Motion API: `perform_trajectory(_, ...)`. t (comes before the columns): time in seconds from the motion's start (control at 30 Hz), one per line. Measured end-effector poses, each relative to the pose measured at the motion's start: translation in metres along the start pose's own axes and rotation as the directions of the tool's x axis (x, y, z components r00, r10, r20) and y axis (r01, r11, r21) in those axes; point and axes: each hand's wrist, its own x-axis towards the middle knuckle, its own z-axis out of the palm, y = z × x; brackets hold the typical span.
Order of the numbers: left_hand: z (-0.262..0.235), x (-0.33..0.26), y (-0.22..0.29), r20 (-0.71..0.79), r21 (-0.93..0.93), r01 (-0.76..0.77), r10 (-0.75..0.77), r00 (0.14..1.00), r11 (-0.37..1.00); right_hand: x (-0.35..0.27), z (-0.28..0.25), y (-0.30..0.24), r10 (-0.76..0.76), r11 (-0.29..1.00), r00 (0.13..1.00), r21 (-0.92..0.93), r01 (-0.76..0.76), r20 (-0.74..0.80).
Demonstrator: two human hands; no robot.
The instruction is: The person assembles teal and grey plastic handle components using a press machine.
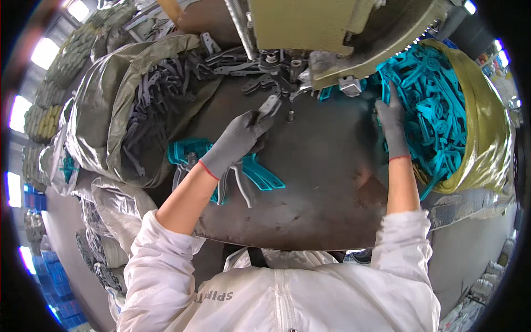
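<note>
My left hand, in a grey glove, is closed around a grey lever-shaped part, held just in front of the machine's small metal fixture. Over at the right, my gloved right hand reaches to the edge of a heap of teal plastic parts. Its index finger and thumb are apart, and I see nothing held between them. Beneath my left wrist, teal pieces with grey levers lie on the dark table, partly covered by the forearm.
A sack of dark grey lever parts stands at the left. An olive-yellow sack surrounds the teal heap. The machine's yellowish body overhangs the table's far side. More grey parts lie behind the fixture.
</note>
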Motion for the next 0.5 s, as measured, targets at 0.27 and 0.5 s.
perform_trajectory(0.27, 0.004, 0.010, 0.025, 0.008, 0.069, -0.112, 0.111, 0.994, 0.991, -0.101, 0.043, -0.086, 0.008, 0.736, 0.903, 0.608, -0.297, 0.431)
perform_trajectory(0.5, 0.003, 0.008, 0.032, 0.038, -0.076, -0.035, 0.038, 0.999, 0.996, -0.096, 0.070, -0.082, -0.216, 0.842, 0.862, 0.535, -0.074, 0.458)
